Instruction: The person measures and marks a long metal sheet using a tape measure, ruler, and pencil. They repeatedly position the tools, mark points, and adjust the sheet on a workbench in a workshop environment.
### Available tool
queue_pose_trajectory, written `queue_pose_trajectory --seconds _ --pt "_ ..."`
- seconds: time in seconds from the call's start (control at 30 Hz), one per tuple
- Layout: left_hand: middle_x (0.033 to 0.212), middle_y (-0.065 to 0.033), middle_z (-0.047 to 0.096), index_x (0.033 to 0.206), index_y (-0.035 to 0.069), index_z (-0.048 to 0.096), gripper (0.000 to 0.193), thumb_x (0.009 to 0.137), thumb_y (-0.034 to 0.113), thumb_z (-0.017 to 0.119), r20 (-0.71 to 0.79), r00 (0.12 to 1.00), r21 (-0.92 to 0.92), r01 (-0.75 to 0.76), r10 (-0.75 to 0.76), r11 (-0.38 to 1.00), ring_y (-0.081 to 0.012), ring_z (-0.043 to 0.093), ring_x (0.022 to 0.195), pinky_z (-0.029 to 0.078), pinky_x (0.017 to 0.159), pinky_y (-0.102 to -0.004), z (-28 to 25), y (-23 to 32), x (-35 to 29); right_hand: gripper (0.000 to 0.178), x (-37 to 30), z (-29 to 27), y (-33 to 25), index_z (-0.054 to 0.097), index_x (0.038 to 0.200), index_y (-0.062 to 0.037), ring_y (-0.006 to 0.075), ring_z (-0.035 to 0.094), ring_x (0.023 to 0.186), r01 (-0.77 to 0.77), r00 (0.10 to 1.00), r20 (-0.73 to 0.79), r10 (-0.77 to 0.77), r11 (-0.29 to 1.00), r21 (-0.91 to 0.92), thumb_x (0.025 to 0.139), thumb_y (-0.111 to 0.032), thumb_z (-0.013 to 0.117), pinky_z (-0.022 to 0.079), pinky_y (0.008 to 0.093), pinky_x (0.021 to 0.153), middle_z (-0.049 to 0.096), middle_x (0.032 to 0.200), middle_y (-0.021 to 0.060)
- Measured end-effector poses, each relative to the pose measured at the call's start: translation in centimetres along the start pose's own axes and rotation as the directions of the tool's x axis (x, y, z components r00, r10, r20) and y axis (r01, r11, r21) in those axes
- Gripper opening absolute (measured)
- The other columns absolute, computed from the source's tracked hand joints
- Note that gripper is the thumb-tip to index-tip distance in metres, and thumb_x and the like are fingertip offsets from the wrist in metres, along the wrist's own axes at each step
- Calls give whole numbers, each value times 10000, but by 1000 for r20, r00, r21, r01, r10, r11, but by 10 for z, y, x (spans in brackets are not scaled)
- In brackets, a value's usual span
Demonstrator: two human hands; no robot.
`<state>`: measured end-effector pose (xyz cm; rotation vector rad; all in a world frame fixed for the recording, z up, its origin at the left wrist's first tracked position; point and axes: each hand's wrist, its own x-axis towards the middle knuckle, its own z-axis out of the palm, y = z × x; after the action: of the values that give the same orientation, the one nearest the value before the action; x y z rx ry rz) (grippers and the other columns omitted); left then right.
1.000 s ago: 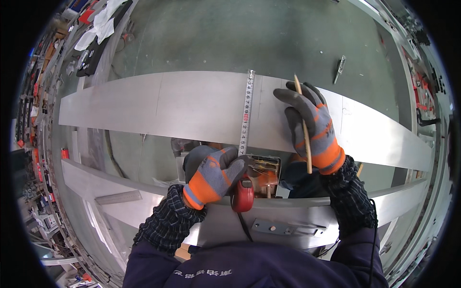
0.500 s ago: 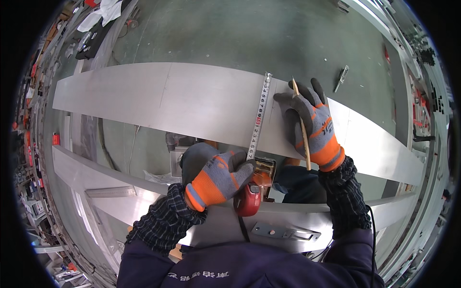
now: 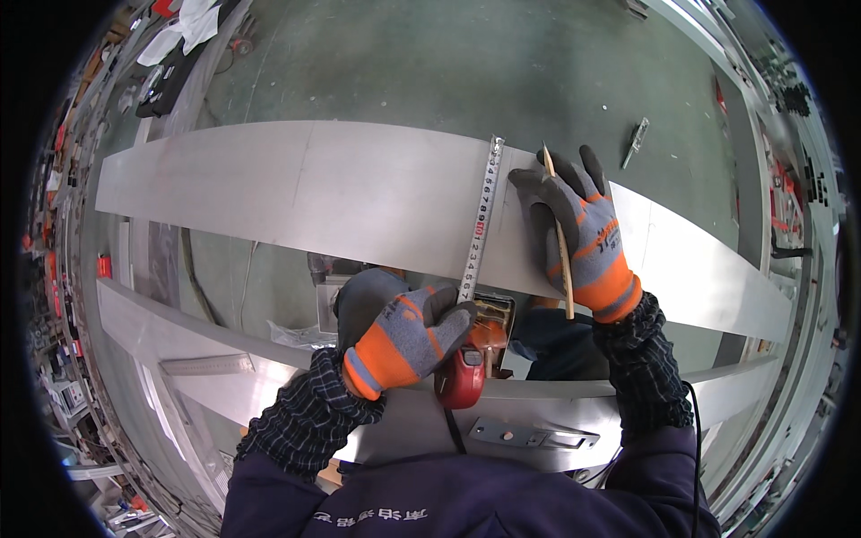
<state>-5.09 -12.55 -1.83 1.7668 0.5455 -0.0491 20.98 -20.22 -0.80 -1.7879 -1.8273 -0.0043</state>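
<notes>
A red tape measure (image 3: 461, 380) is gripped by my left hand (image 3: 411, 334), in a grey and orange glove. Its pulled-out blade (image 3: 485, 199) lies across a flat silver metal panel (image 3: 377, 193), with the end hook at the panel's far edge. Right of the blade, my gloved right hand (image 3: 581, 229) rests over the panel with fingers partly spread. A tan wooden pencil (image 3: 564, 255) is tucked between those fingers, its sharpened tip pointing away from me. What lies under the right palm is hidden.
A second metal piece (image 3: 395, 430) with a slotted lock plate (image 3: 534, 435) runs close to my body. A steel ruler (image 3: 208, 365) lies on its left part. Beneath the gap stands a yellowish power tool (image 3: 495, 316). A small metal part (image 3: 636, 143) lies on the green floor.
</notes>
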Motion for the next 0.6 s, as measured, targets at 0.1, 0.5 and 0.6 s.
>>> queue_pose_trajectory --seconds 0.1,0.5,0.6 --pt "1009 -188 654 1091 28 693 204 935 147 638 14 973 231 -229 232 946 -347 647 839 528 678 -434 1 -13 -2 386 5 -8 -8 639 1120 -106 376 609 1216 7 997 72 -9 1000 19 768 51 610 221 635 1218 718 1111 67" --pt "948 -206 666 1131 4 684 235 979 174 628 -74 996 -25 -57 55 998 -351 637 779 515 694 -411 -4 13 -2 322 6 -16 11 635 1274 17 209 679 968 -268 925 -29 379 705 657 1028 -164 533 534 340 898 712 1048 128" --pt "978 -176 678 1133 -33 647 207 1002 113 578 66 990 139 -130 121 982 -319 647 842 532 735 -397 -7 7 -1 262 0 -11 12 670 1203 4 219 699 929 -295 921 -17 388 727 620 990 -114 575 561 322 840 714 1050 136"
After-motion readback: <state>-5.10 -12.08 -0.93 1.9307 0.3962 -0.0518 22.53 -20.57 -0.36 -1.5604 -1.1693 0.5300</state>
